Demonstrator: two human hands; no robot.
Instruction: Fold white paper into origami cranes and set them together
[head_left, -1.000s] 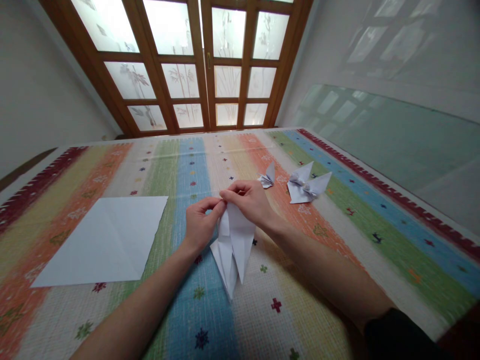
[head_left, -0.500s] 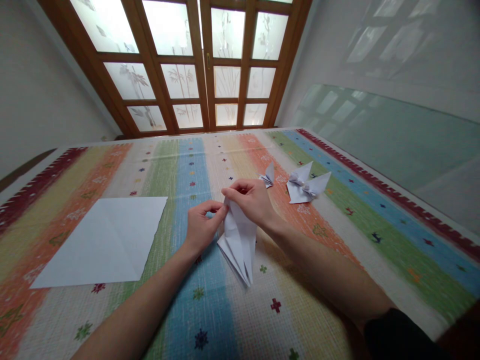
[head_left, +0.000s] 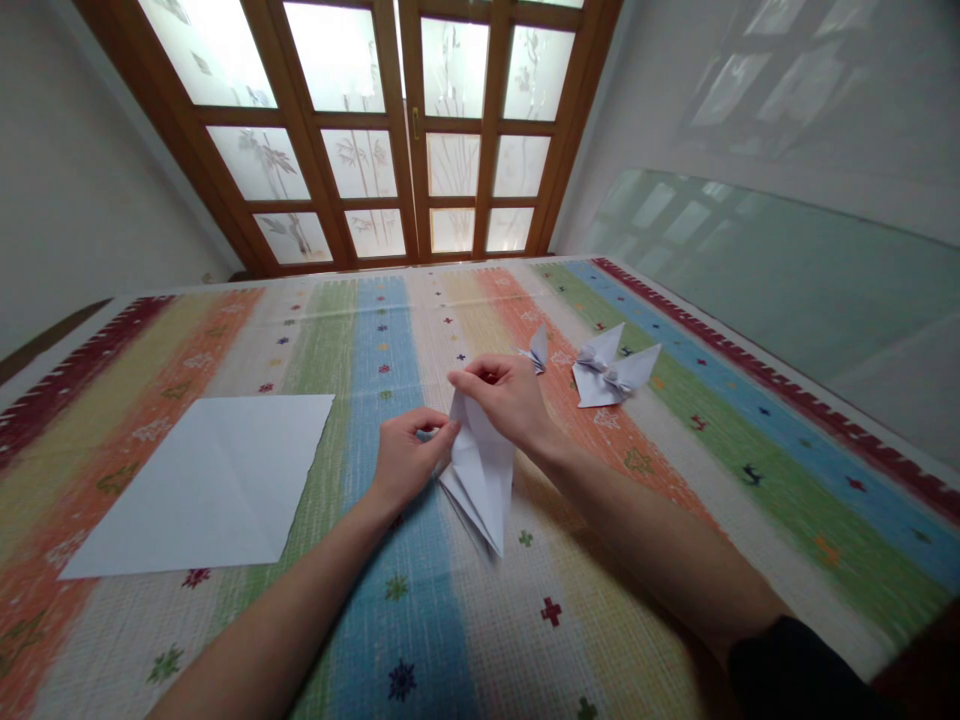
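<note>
Paper (head_left: 480,475), folded narrow with flaps at its lower end: lay or hung to the right of the flat sheet (head_left: 210,480); could not tell whether touching the tablecloth (head_left: 397,600). Was pinched at the top tip between thumb and finger of the right hand (head_left: 506,395), with little or no gap. Was pinched also on the edge facing the flat sheet, by the left hand (head_left: 411,455), as tightly closed. Could not judge the pressure.

Might have torn or crumpled at the tip under too hard a pinch or an uneven pull. Might have slid askew, with a crooked crease to show for it, upon any slackening nearest the flat sheet. Farther right of the flat sheet, risked knocking the small fold (head_left: 539,350) with a careless knuckle; less so the two-pointed fold (head_left: 596,385).
</note>
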